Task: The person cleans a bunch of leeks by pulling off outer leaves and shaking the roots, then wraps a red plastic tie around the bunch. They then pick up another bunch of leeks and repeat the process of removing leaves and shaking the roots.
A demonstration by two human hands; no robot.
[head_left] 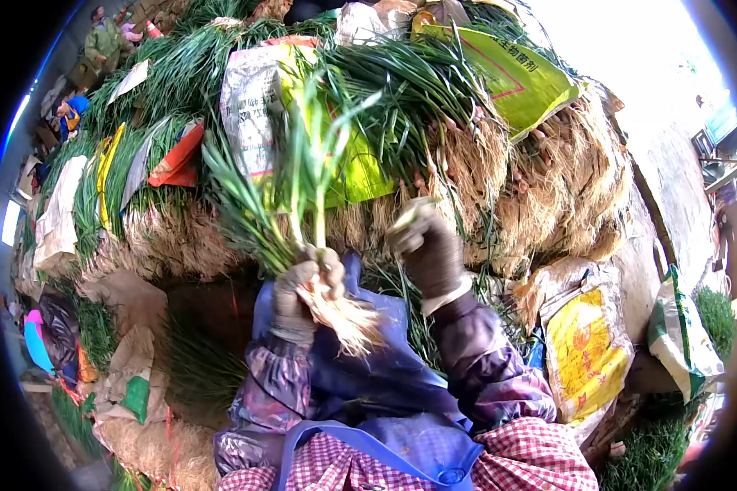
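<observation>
In a dark work glove, my left hand [299, 295] is closed around a small bunch of green onions [340, 315]. Their pale roots hang toward my lap, while the blurred leaves point up and away. My right hand [427, 245], also gloved, is raised to the right of the bunch and apart from it. Its fingers are curled together and smeared by motion; whatever may be in them cannot be made out. Behind both hands lies a large heap of green onions [499, 168], roots facing me. A blue apron [377, 327] covers my lap.
Printed sacks lie over the heap, including a yellow-green sack [516, 78] and a white sack [254, 98]. A yellow-and-white sack [585, 348] is at my right. Bundled onions [172, 446] lie at lower left. Another person [105, 41] is at the far upper left.
</observation>
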